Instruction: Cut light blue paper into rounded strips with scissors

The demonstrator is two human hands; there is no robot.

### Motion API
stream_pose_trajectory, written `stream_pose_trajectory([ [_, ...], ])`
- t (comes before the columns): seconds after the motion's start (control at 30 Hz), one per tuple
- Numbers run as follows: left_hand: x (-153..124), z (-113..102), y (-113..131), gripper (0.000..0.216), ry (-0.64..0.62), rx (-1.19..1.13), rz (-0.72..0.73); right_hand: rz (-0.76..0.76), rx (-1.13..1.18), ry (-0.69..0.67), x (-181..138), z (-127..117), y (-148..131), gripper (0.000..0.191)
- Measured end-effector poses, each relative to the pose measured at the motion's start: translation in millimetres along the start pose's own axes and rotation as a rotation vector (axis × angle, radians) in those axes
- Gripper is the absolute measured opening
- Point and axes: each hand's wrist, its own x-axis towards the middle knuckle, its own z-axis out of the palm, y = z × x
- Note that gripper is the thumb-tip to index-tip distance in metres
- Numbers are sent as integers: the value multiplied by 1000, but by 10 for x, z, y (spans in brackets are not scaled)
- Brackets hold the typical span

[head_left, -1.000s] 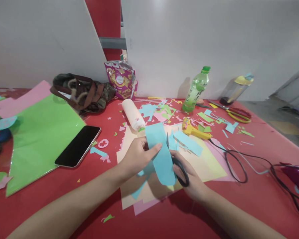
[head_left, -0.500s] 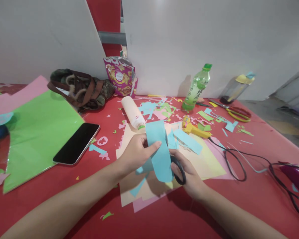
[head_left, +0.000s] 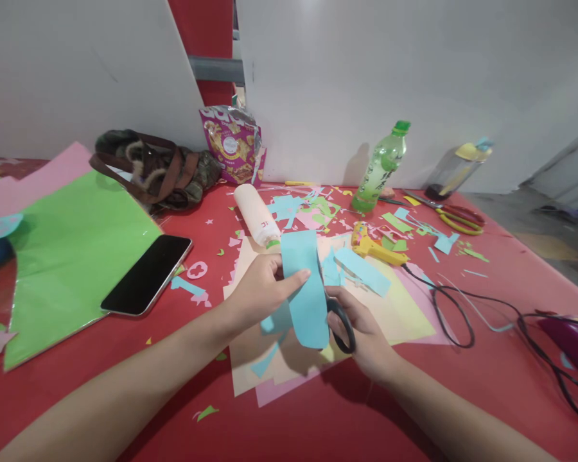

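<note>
A strip of light blue paper (head_left: 304, 308) with rounded lower corners is pinched in my left hand (head_left: 264, 289), thumb on top and fingers behind. My right hand (head_left: 363, 327) grips a pair of scissors by its black handle (head_left: 343, 326). The scissor blades run along the right edge of the strip, mostly hidden from this angle. Beneath both hands lie stacked sheets of cream paper (head_left: 245, 366), with pink paper (head_left: 279, 393) under them and blue offcuts (head_left: 363, 273) on top.
A yellow glue gun (head_left: 378, 250) with a black cord (head_left: 455, 292) lies right of the sheets. Behind are a white bottle (head_left: 255, 215), a green drink bottle (head_left: 380, 170), a snack bag (head_left: 234, 144) and red-yellow-handled scissors (head_left: 462, 219). A phone (head_left: 147, 276) rests on green paper (head_left: 77, 256) at left.
The blue strip has turned slightly, and its lower right edge looks narrower and straighter. My right hand with the scissors has shifted a little left.
</note>
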Motion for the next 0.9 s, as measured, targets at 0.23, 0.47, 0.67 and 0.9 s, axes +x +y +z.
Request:
stream_pose_trajectory([
  [0.23, 0, -25, 14, 19, -40, -36, -67, 17, 34, 17, 1, 0, 2, 31],
  [0.47, 13, -25, -5, 18, -62, -110, -65, -3, 46, -11, -8, -4, 16, 32],
  [0.67, 5, -15, 22, 16, -69, -154, -83, -40, 73, -29, 2, -40, 79, 33],
  [0.9, -20, -4, -8, 17, -122, -114, -130, -71, 198, -55, -4, -78, 125, 28],
])
